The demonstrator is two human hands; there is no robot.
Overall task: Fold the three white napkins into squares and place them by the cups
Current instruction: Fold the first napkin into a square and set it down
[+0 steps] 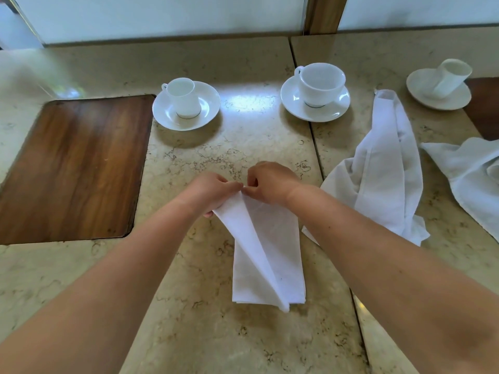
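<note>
A white napkin (pixel 266 255), folded into a long strip, lies on the marble counter in front of me. My left hand (pixel 213 191) and my right hand (pixel 271 182) meet at its far end, both pinching the cloth and lifting that end off the counter. A second napkin (pixel 378 168) lies crumpled to the right, and a third napkin (pixel 469 174) lies rumpled at the right edge. Three white cups on saucers stand behind: the left cup (pixel 183 99), the middle cup (pixel 321 85) and the right cup (pixel 451 76).
A dark wooden inlay (pixel 73 168) fills the counter's left part, and another wooden panel (pixel 483 109) shows at the far right. A seam (pixel 316 141) runs through the marble counter between the middle cup and the napkins. A pale wall panel rises behind the counter.
</note>
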